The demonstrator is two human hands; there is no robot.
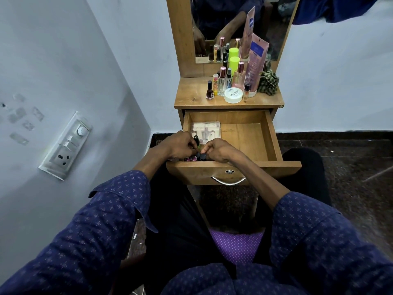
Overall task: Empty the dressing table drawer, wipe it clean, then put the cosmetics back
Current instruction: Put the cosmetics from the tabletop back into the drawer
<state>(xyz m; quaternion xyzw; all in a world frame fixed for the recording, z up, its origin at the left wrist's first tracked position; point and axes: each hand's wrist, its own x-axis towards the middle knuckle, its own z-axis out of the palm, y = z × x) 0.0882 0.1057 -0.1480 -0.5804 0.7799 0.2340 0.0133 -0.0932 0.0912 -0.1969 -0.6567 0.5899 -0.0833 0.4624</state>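
Home, bedroom corner most likely; narrow wooden dressing table (228, 101) with tall mirror (240, 28) against a painted wall (331, 81); top crowded with personal cosmetics: nail polish bottle (210, 90), perfume bottles (222, 81), pink lotion tube (255, 62), white round tub (233, 95), green checked cloth (268, 81) bunched at the side; drawer (274, 137) pulled open, small bottles at its near left corner; domestic switch and socket panel (67, 145) on the left wall; tape remnants (21, 116) stuck beside it; dark speckled stone floor (350, 167); person seated on a purple dotted cushion (236, 245).
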